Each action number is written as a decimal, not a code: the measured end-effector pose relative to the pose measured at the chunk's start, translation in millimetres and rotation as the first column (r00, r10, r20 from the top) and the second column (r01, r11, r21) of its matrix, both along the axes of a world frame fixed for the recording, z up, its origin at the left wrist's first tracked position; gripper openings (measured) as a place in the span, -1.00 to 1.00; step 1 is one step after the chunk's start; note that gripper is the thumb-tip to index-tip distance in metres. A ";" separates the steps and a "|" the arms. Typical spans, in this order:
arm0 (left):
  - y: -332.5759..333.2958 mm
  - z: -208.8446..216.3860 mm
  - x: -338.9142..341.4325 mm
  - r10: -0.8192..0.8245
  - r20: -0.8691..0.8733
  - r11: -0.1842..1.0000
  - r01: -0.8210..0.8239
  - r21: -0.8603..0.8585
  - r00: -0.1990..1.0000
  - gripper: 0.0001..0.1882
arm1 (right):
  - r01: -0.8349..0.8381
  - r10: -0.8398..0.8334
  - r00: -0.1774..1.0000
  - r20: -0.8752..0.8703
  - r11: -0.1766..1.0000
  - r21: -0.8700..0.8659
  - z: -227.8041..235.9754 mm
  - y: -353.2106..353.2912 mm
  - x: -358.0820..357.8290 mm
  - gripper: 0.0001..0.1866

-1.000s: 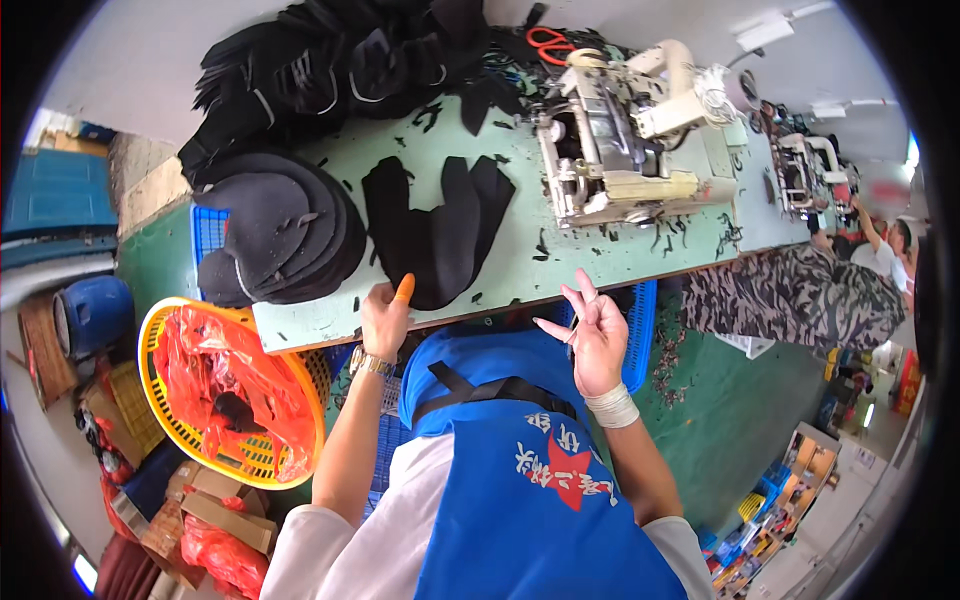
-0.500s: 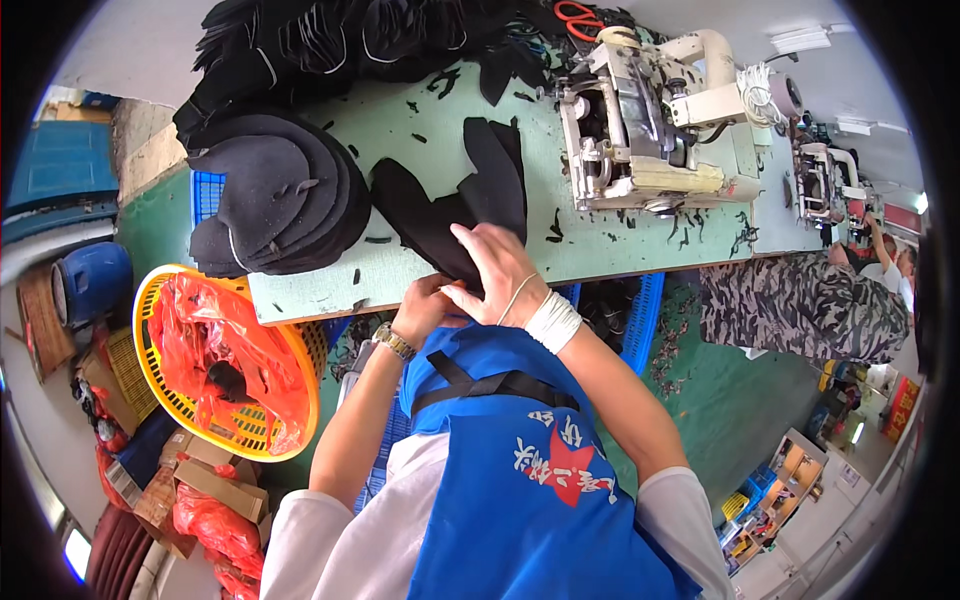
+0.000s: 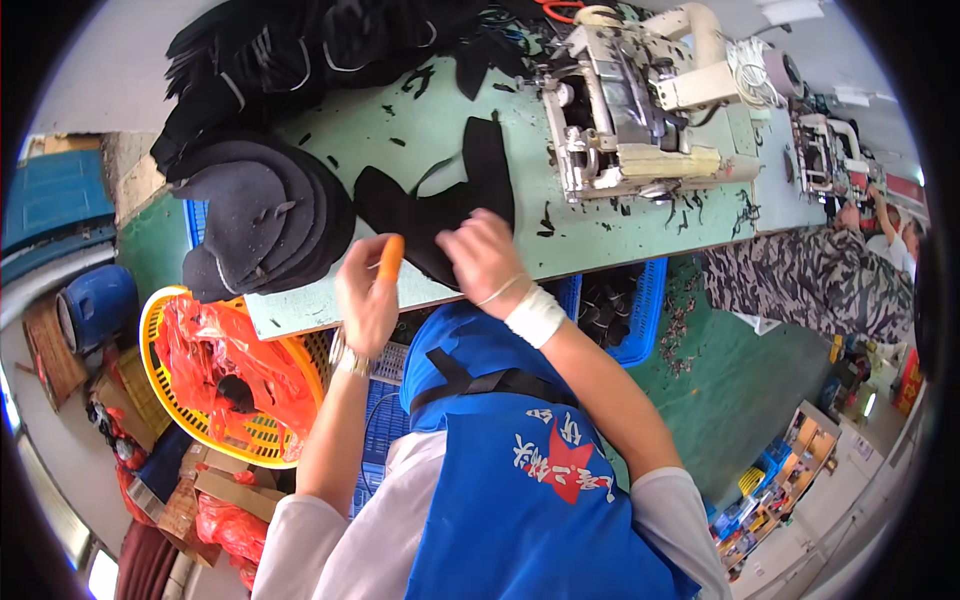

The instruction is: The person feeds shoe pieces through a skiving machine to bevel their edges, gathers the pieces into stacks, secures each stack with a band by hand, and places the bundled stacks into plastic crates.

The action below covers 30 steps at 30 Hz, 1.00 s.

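Note:
A cut black fabric piece (image 3: 440,215), with two upright arms and a gap between them, lies flat near the table's front edge. My right hand (image 3: 487,258) is over its lower right part, fingers bent and smeared by motion. Whether it pinches the cloth cannot be told. My left hand (image 3: 366,300) is raised off the cloth at its lower left, fingers curved and apart. A short orange sleeve (image 3: 391,258), shaped like a finger cover, shows at its digits. Left of the cloth stands a stack of black felt-like curved pieces (image 3: 265,215).
A cream sewing machine (image 3: 610,130) stands on the pale green table (image 3: 420,120) at right, among black scraps. More black pieces (image 3: 300,50) are heaped at the back. A yellow basket (image 3: 165,400) with red plastic is at left, a blue crate (image 3: 640,325) below. A person in camouflage (image 3: 800,285) is at right.
My left hand has moved off the cloth to the left and upward, and the orange sleeve now shows. My right hand stays over the cloth. The view has shifted slightly.

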<state>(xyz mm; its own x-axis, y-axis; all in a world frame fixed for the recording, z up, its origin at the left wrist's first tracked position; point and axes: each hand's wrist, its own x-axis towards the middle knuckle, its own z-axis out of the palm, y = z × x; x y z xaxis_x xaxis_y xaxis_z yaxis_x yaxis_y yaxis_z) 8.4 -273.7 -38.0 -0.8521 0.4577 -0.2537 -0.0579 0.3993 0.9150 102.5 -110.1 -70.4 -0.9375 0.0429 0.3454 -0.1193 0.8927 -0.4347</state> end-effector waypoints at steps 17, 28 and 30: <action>109.5 -63.3 -32.3 -0.704 0.169 0.550 0.681 -0.485 0.689 -0.47 | 0.807 -0.400 0.503 0.766 0.534 -0.252 -23.7 41.1 14.8 -0.63; 84.4 14.2 -8.5 -0.452 0.525 0.889 0.413 0.197 0.721 -0.51 | 0.570 -0.097 0.822 0.562 0.120 -0.813 15.7 60.9 100.9 -0.15; 91.7 58.2 -4.0 -0.412 0.542 0.789 -0.011 0.614 0.733 -0.62 | 0.342 -0.159 0.936 0.315 0.185 -0.921 42.6 66.6 96.8 -0.05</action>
<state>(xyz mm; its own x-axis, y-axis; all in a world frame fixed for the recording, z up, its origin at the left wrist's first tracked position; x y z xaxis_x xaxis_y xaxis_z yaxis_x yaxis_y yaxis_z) 4.4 -181.9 20.2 -0.4568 0.8276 -0.3261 -0.6695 -0.0785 0.7387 199.3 -43.5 -27.7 -0.8320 0.4919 -0.2565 0.1555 -0.2371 -0.9590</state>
